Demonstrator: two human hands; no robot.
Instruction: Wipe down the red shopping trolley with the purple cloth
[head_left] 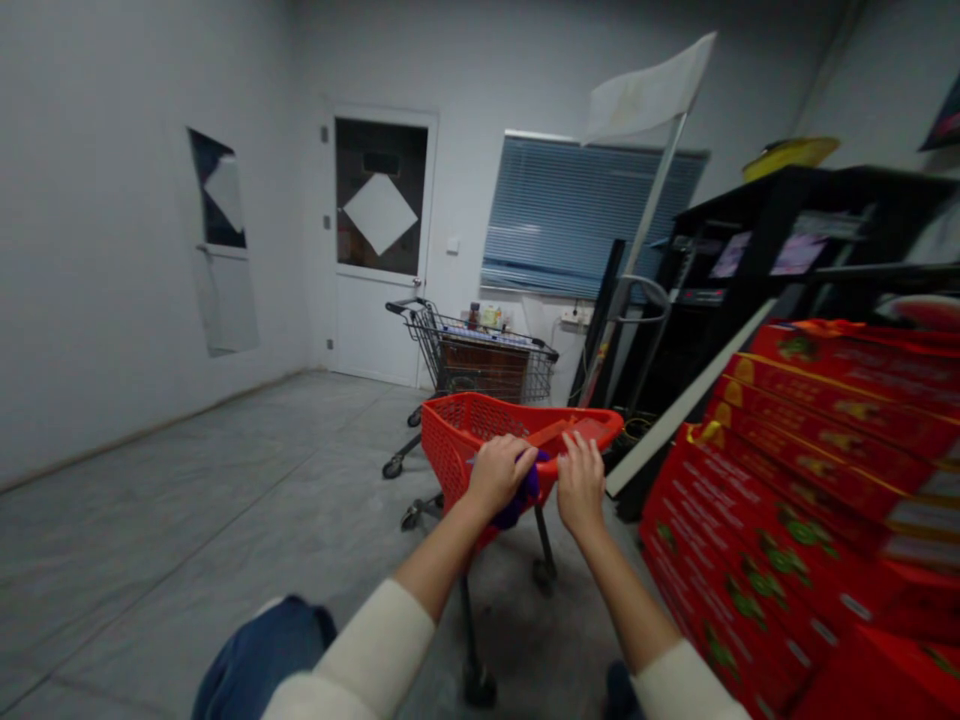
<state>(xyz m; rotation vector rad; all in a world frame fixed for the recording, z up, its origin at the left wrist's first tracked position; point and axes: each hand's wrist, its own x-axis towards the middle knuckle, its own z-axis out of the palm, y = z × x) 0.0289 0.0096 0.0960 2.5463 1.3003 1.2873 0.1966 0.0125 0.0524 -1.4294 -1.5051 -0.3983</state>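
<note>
Across the grey concrete floor (187, 480) of a bare room, a red plastic shopping cart (457, 440) stands near stacked red cartons (780, 500). The left hand (495, 475) closes on a crumpled purple cloth (523, 497) at the rim; the right hand (581, 485) lies open just beside it. A careless knock could roll the light cart into the cartons.

Stacked red printed cartons (787, 500) cover the right side of the grey floor (187, 500), beside a black shelf unit (757, 240). A wire shopping cart (427, 340) holding a brown box (484, 370) stands before a white door (375, 330), near a window with blue blinds (592, 215).
</note>
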